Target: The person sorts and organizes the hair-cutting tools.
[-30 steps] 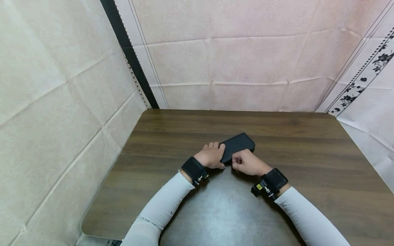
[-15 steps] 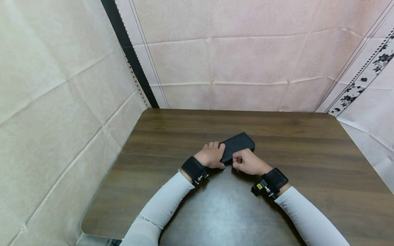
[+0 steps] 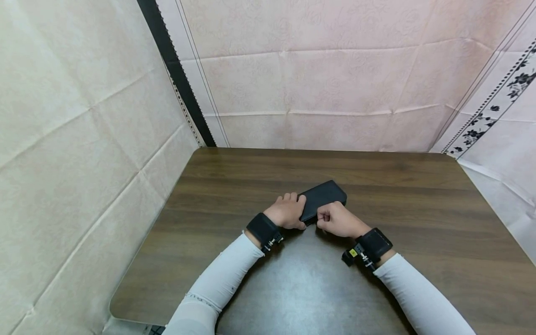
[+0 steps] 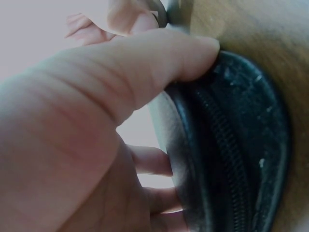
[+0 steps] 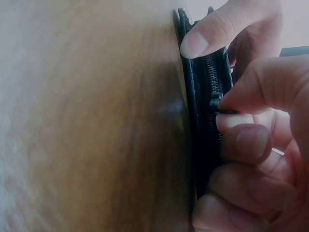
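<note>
A black zip wallet (image 3: 321, 197) lies flat at an angle on the wooden table. My left hand (image 3: 287, 212) grips its left end. In the left wrist view the left thumb (image 4: 193, 55) presses the rounded corner beside the zip (image 4: 227, 159), while the other fingers lie over the top face. My right hand (image 3: 340, 220) is at the near long edge, fingers curled. Seen from the right wrist, its thumb and forefinger pinch the zipper pull (image 5: 217, 100) on the metal-toothed zip. The teeth look closed on the stretch that shows; the fingers hide the rest.
The brown wooden table (image 3: 234, 172) has rounded corners, with a bright reflection near its front. Pale cloth (image 3: 335, 83) hangs behind it and at both sides. Each wrist wears a black strap with a small camera.
My right hand has shifted very slightly to the right along the wallet's near edge. The left hand and the wallet stay in place.
</note>
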{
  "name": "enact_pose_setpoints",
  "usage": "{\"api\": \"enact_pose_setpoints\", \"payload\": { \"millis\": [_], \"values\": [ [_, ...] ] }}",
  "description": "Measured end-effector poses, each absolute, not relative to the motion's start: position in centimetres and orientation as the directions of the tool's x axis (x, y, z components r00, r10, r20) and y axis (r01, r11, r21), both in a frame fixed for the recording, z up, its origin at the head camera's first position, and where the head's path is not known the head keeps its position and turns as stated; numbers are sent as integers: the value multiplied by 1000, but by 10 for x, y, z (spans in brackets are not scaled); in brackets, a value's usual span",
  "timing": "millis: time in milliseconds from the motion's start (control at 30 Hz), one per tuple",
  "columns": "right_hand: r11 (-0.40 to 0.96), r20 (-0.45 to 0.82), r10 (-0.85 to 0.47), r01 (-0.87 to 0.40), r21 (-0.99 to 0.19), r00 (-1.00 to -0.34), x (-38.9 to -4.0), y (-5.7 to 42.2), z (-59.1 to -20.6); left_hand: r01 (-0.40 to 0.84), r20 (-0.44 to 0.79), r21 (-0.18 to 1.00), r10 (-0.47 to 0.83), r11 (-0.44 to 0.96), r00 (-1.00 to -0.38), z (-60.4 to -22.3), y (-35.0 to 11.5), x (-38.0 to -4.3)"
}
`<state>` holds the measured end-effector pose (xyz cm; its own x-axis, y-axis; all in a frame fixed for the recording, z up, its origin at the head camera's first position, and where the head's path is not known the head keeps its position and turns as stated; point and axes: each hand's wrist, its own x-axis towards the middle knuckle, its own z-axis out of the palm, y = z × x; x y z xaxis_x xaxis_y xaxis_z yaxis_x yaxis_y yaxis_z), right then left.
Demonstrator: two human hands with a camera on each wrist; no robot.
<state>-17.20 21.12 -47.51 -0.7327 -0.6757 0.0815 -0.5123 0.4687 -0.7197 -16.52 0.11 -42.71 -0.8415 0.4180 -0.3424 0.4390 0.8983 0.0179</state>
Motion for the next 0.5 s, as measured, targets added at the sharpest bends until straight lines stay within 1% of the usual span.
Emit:
{"api": "enact_pose_setpoints", "payload": {
  "millis": [300, 500],
  "values": [
    [451, 106, -679, -526, -721, -727, -172, 211, -476, 431, -346, 21, 411, 902, -843, -428, 1, -166],
    [462, 103, -668, -519, -719, -737, -172, 212, -475, 431, -340, 23, 412, 902, -845, -428, 1, -165]
  ]
}}
